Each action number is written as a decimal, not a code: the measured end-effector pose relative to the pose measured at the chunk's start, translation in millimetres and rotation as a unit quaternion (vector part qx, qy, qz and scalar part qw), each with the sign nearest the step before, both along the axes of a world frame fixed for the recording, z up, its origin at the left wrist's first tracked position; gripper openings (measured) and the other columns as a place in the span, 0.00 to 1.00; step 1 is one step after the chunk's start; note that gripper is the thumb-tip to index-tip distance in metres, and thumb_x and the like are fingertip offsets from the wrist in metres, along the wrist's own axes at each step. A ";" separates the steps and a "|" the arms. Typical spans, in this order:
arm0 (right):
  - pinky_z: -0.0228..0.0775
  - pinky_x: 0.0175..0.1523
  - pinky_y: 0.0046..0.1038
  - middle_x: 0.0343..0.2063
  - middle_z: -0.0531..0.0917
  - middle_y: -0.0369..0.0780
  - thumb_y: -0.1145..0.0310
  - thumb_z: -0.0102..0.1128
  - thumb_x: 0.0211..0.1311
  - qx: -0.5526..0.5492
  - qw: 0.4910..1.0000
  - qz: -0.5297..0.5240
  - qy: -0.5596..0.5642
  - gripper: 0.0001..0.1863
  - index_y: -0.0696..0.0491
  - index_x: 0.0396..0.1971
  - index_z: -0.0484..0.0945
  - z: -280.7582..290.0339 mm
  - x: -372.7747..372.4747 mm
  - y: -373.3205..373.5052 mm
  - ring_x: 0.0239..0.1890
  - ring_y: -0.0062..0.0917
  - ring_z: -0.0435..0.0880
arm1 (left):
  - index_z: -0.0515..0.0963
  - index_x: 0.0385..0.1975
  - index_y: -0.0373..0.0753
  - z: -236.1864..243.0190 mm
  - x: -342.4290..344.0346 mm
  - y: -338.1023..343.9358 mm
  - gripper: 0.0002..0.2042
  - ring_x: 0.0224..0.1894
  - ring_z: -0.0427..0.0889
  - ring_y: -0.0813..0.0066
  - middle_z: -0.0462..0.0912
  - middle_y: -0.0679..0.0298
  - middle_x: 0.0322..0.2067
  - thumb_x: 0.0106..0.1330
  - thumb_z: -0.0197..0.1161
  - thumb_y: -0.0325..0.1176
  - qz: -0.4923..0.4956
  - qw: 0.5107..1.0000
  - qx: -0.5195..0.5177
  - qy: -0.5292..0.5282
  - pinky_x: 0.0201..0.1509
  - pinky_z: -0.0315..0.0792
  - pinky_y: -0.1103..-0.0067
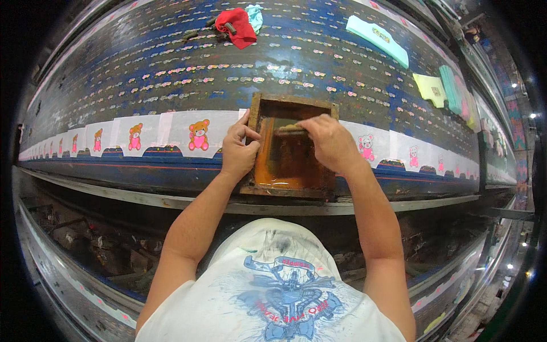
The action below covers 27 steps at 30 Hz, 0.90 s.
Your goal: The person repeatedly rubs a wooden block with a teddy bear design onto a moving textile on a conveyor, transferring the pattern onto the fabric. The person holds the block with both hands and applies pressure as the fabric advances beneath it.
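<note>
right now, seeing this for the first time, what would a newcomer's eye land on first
Probably the rectangular brown wooden frame at the centre, with the left hand at its left side and the right hand gripping a narrow tan bar inside. Next, the row of white panels printed with teddy bears, running out on both sides. Beyond, a crumpled red cloth lies on the dark, pattern-marked table.
</note>
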State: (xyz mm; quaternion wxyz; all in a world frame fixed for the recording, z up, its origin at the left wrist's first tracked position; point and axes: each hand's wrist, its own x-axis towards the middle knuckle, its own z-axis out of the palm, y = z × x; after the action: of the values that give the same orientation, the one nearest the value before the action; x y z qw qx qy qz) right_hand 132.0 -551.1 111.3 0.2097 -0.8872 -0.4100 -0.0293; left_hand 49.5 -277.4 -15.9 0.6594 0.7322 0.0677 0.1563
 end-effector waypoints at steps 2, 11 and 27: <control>0.84 0.66 0.48 0.52 0.93 0.49 0.81 0.67 0.71 0.006 1.000 -0.017 -0.012 0.20 0.55 0.60 0.89 -4.2 21.3 7.6 0.59 0.50 0.90 | 0.86 0.32 0.38 2.7 -1.3 -1.4 0.06 0.79 0.80 0.49 0.75 0.34 0.82 0.60 0.71 0.18 0.010 0.999 0.044 -0.017 0.79 0.73 0.63; 0.83 0.65 0.47 0.53 0.92 0.47 0.84 0.65 0.66 -0.007 0.999 -0.030 -0.021 0.26 0.51 0.63 0.90 -9.4 -6.9 17.8 0.57 0.49 0.90 | 0.84 0.29 0.39 11.2 -1.5 -4.2 0.06 0.72 0.83 0.49 0.79 0.38 0.80 0.59 0.73 0.19 0.026 0.995 0.091 -0.032 0.77 0.75 0.62; 0.81 0.69 0.46 0.60 0.88 0.45 0.76 0.71 0.66 -0.008 0.999 -0.034 0.035 0.23 0.53 0.62 0.91 -7.2 -149.7 7.1 0.63 0.44 0.86 | 0.89 0.37 0.37 9.3 -1.4 -4.2 0.07 0.75 0.83 0.52 0.79 0.39 0.80 0.61 0.72 0.20 0.018 0.999 0.038 -0.017 0.76 0.77 0.64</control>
State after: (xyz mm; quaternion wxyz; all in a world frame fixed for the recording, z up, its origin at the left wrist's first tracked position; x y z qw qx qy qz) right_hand -17.7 -544.0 104.1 0.2153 -0.9028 -0.3723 -0.0018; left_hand 48.1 -281.6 -6.6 0.6296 0.7524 0.0637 0.1829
